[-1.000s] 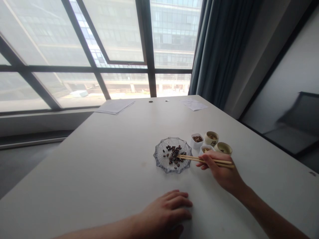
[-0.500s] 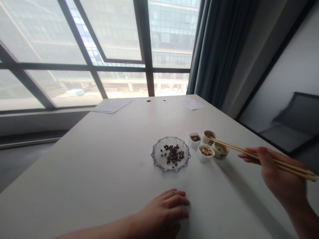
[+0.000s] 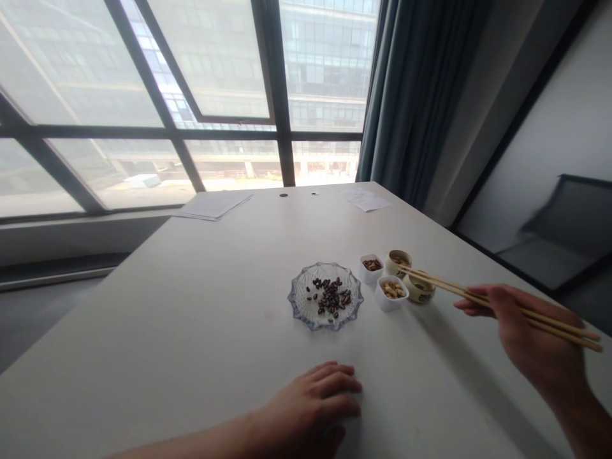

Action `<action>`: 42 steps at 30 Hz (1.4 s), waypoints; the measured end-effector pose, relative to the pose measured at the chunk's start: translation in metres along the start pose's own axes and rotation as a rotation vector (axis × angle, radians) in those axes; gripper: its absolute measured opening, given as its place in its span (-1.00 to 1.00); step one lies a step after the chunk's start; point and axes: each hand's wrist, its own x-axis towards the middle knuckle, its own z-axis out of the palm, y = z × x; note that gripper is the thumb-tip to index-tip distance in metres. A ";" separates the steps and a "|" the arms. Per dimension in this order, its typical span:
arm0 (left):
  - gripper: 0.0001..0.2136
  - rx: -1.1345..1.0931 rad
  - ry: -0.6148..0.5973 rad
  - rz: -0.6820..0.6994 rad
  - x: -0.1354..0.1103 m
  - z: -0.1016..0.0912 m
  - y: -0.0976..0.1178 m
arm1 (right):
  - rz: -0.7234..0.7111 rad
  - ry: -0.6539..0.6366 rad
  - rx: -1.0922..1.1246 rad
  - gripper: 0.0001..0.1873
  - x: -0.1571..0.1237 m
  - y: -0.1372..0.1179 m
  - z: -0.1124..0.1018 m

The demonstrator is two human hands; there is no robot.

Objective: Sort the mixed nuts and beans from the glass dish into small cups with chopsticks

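Observation:
My right hand (image 3: 535, 331) grips a pair of wooden chopsticks (image 3: 459, 291), whose tips hover over the small cups. Whether anything sits between the tips is too small to tell. Below them are two cream ceramic cups, the far one (image 3: 398, 260) and the near one (image 3: 419, 287), each with some content inside. Beside these stand a white cup of brown pieces (image 3: 371, 266) and a white cup of pale nuts (image 3: 393, 292). A scalloped glass dish (image 3: 299, 312) holds several dark beans (image 3: 332, 296). My left hand (image 3: 315, 401) rests on the table near the dish, fingers loosely spread, holding nothing.
The white table (image 3: 191, 319) reaches to the window. Paper sheets lie at its far left (image 3: 215, 205), and another paper (image 3: 367, 200) at its far right. A dark curtain (image 3: 406, 95) hangs behind, and a chair (image 3: 571, 210) stands at the right.
The chopstick tips have dropped slightly, from over the far ceramic cup to its near side. The whole view has shifted a little. My left hand stays put on the table.

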 end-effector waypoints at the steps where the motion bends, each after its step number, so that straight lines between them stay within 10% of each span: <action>1: -0.65 0.000 0.001 0.008 0.000 0.000 -0.001 | -0.033 -0.111 0.035 -0.68 -0.001 -0.007 0.007; 6: -0.68 0.010 0.016 0.020 0.000 0.002 -0.002 | -0.187 -0.643 0.080 -0.64 0.004 -0.035 0.052; 11: -0.69 0.014 0.010 0.016 -0.001 0.003 -0.001 | -0.267 -0.843 -0.048 -0.57 0.017 -0.050 0.082; 42: -0.72 0.002 0.005 0.020 0.000 0.000 -0.001 | 0.010 -0.704 0.125 -0.53 0.010 -0.026 0.090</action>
